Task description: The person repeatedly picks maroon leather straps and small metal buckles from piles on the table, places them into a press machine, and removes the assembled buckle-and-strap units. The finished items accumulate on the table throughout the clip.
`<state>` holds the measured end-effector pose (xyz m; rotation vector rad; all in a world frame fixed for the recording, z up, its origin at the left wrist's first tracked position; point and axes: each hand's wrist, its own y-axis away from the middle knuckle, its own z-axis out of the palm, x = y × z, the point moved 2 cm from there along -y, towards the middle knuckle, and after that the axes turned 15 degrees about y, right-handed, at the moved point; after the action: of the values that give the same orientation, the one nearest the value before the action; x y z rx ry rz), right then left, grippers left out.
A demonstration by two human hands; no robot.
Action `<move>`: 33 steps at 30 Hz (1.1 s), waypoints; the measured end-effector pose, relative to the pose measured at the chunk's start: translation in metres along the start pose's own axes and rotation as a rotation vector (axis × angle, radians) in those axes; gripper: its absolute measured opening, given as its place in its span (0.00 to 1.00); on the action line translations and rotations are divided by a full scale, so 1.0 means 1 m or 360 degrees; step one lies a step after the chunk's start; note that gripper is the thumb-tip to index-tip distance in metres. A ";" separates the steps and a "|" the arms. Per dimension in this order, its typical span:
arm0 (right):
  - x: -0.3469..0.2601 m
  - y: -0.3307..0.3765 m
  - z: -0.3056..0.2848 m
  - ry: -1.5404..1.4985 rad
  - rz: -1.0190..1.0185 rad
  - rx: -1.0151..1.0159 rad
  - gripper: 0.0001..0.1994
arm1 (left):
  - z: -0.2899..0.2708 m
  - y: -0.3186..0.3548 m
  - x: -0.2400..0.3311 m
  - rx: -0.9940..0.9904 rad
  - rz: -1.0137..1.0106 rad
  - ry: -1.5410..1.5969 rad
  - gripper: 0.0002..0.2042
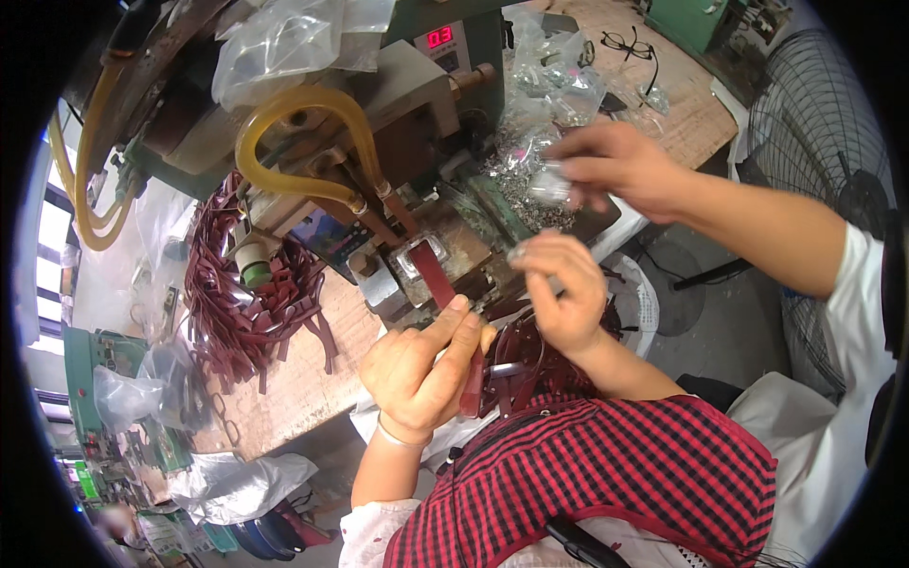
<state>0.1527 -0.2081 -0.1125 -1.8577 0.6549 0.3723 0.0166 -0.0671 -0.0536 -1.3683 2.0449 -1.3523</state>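
My left hand (421, 379) is closed around a dark red leather-like strap (436, 282), thumb and forefinger pressed on it. The strap's far end lies on a small pale metal fixture (409, 257) of the machine, and its near end hangs below my fingers. My right hand (568, 293) is raised just right of the fixture, fingers curled in a pinch. Something small and silvery shows at its fingertips, too small to name. More dark red straps (516, 369), some with shiny metal parts, lie in my lap beneath my hands.
Left of the machine (379, 95) lies a heap of dark red straps (246, 312) on the wooden table (275, 402). Another person's blurred hand (615, 170) reaches over a pile of small metal pieces (516, 175). Behind are plastic bags (559, 76) and glasses (630, 45); a fan (824, 123) stands right.
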 end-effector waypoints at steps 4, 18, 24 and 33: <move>0.043 -0.031 -0.010 0.0291 0.0052 0.0225 0.07 | 0.006 -0.005 -0.003 -0.0028 0.0017 0.0067 0.13; 0.079 -0.015 -0.012 0.1081 0.0010 -0.0366 0.11 | 0.001 0.001 -0.008 0.0052 0.0019 0.0158 0.12; 0.087 -0.019 0.007 0.1028 0.0019 -0.0247 0.06 | -0.046 0.036 0.024 -0.0023 -0.0352 -0.0183 0.11; 0.088 -0.040 0.017 0.0691 0.0268 -0.0215 0.06 | -0.103 0.084 -0.119 -0.0297 -0.1378 -0.1503 0.12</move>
<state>0.2477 -0.2048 -0.1362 -2.0380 1.1075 0.1200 -0.0421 0.0946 -0.0995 -2.4854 0.9629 -0.4771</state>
